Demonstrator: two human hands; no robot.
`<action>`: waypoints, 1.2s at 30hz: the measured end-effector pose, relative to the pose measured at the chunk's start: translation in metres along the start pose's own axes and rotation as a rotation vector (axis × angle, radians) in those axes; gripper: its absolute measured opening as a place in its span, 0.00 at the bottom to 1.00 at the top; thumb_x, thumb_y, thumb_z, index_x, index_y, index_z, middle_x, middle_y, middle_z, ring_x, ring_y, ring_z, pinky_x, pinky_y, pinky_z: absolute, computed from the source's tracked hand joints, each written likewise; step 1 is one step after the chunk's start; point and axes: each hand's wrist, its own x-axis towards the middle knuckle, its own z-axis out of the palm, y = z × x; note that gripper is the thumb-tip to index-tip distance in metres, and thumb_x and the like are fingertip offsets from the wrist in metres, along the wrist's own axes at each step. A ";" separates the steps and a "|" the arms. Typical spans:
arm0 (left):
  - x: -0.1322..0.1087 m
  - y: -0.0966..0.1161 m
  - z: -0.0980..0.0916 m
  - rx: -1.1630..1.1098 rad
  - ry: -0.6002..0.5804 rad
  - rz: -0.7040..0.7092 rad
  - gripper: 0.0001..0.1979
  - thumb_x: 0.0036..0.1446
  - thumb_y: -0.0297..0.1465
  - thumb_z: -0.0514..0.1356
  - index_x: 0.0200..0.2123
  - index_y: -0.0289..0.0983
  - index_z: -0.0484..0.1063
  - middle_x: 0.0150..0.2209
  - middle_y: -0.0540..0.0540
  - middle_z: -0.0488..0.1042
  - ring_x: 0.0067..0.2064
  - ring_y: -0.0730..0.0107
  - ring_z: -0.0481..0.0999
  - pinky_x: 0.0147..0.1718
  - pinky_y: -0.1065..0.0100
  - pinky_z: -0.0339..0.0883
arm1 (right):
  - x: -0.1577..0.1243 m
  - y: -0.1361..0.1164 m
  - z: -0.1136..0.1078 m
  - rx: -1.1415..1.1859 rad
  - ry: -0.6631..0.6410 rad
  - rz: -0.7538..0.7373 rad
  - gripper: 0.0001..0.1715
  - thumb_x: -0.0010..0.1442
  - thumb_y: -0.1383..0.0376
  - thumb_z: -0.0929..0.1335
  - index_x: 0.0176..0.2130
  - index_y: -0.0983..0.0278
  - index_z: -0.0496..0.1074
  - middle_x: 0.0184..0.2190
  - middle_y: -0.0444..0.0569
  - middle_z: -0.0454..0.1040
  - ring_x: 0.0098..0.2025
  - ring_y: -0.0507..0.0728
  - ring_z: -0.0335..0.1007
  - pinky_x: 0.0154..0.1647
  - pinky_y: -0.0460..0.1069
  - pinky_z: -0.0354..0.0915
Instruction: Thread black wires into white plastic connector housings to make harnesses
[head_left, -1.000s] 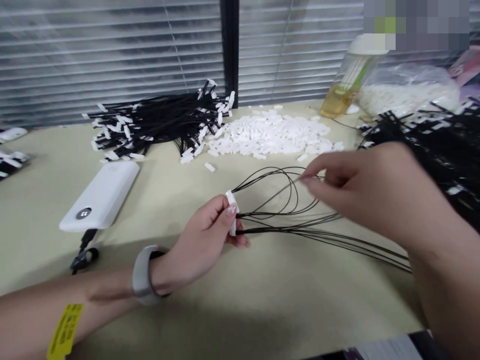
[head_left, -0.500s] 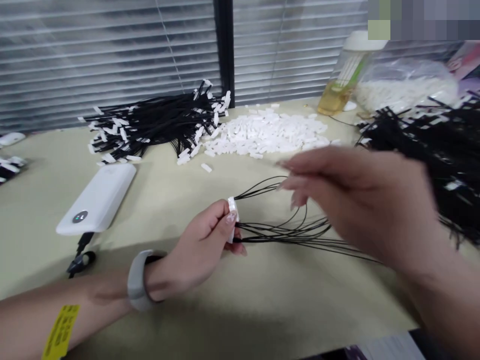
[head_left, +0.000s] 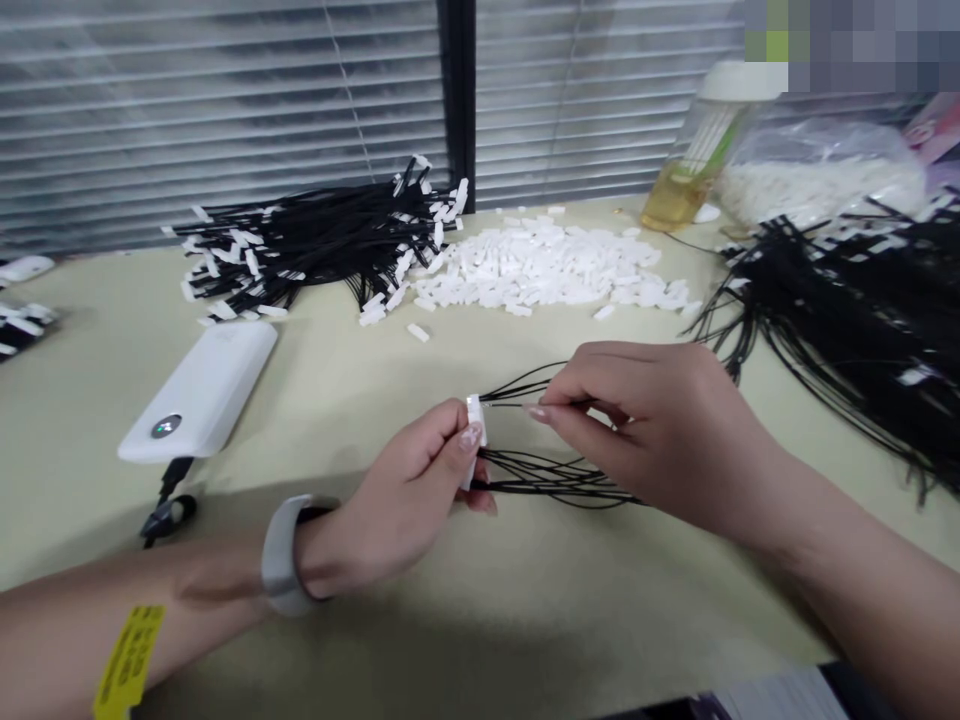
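My left hand (head_left: 420, 470) is closed around a white plastic connector housing (head_left: 474, 410), thumb pressed on its face. Several thin black wires (head_left: 540, 480) run out of the housing to the right, in an upper and a lower group. Pinched between the thumb and forefinger of my right hand (head_left: 645, 430) is a single black wire (head_left: 510, 405). Its bright tip is close to the upper part of the housing; whether it has entered a slot I cannot tell. The wires' far ends are hidden behind my right hand.
A heap of white connector housings (head_left: 540, 265) lies at the back, beside a bundle of black cables (head_left: 315, 240) with white ends. More black wires (head_left: 855, 320) are piled at right. A white power bank (head_left: 210, 385), a bottle (head_left: 690, 160) and a plastic bag (head_left: 825, 180) stand around.
My right hand has come down and left, bringing a wire's tip close to the housing. My left hand keeps its grip on the housing, almost unmoved.
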 end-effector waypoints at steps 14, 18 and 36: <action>0.000 0.001 0.001 0.034 -0.016 0.028 0.11 0.60 0.35 0.47 0.27 0.38 0.59 0.25 0.54 0.64 0.25 0.77 0.69 0.27 0.72 0.66 | 0.002 0.007 0.007 -0.012 -0.089 -0.071 0.10 0.57 0.70 0.60 0.28 0.65 0.68 0.26 0.45 0.68 0.28 0.48 0.62 0.28 0.44 0.55; -0.002 0.003 0.002 0.129 -0.051 0.071 0.10 0.59 0.33 0.48 0.26 0.38 0.59 0.24 0.53 0.63 0.26 0.76 0.68 0.27 0.73 0.66 | 0.002 0.002 0.014 -0.027 -0.090 -0.053 0.10 0.58 0.69 0.60 0.29 0.65 0.69 0.25 0.45 0.67 0.27 0.48 0.61 0.27 0.44 0.54; 0.008 -0.006 -0.002 -0.148 0.085 0.023 0.11 0.58 0.37 0.50 0.26 0.37 0.60 0.23 0.54 0.64 0.27 0.74 0.71 0.29 0.68 0.67 | -0.002 -0.006 0.019 -0.205 -0.215 -0.087 0.11 0.57 0.67 0.59 0.26 0.65 0.65 0.25 0.47 0.65 0.28 0.51 0.58 0.30 0.48 0.52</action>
